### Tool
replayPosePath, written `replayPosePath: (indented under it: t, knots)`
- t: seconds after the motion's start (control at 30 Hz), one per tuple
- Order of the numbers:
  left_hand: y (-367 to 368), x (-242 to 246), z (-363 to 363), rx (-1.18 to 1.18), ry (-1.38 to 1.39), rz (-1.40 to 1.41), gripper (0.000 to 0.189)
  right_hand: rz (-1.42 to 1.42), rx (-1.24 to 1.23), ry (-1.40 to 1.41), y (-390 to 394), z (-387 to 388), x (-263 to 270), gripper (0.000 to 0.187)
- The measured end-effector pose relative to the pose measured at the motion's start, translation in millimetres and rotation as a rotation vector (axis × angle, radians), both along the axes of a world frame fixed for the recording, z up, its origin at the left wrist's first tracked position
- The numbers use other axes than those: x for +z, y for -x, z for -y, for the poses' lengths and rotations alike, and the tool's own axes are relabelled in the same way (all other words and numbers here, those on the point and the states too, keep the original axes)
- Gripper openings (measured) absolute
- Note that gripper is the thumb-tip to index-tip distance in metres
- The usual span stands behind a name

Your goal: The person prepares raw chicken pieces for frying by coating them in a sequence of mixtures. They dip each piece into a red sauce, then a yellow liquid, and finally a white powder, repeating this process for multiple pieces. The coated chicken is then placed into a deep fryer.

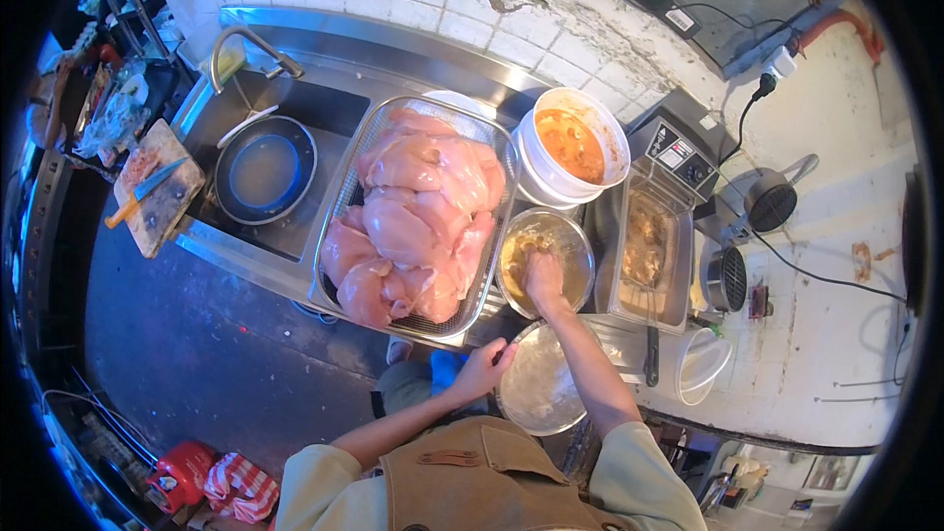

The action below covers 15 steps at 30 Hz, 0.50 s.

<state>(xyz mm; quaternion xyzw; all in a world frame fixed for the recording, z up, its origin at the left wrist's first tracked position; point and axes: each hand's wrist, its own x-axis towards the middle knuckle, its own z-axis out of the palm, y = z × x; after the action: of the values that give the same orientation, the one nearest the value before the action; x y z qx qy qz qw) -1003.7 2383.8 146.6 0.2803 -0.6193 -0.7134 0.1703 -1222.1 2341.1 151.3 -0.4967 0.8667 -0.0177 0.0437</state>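
Note:
My right hand (pixel 543 276) reaches down into a steel bowl (pixel 581 258) of yellow batter. Its fingers are sunk in the batter, so whether they hold anything is hidden. My left hand (pixel 483 369) grips the near-left rim of a second bowl (pixel 532 431), which holds white flour (pixel 542 380) and sits close in front of my apron. My right forearm passes over the flour bowl. Left of both bowls, a wire-mesh basket (pixel 351 162) is heaped with raw chicken breasts (pixel 413 225).
A white bucket (pixel 544 166) of orange marinade stands behind the batter bowl. To the right, a deep fryer (pixel 682 155) holds a basket of browned pieces (pixel 645 251), its black handle (pixel 652 358) jutting out. A frying pan (pixel 265 169) lies in the sink; a knife (pixel 155 181) rests on a cutting board (pixel 177 214).

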Motion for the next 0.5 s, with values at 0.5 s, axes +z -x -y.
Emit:
replayPosePath:
  t: [0.5]
  knots:
    - [-4.9, -0.7, 1.6, 0.000, -0.026, -0.021, 0.034, 0.075, -0.051, 0.052, 29.5, -12.3, 9.6, 0.034]
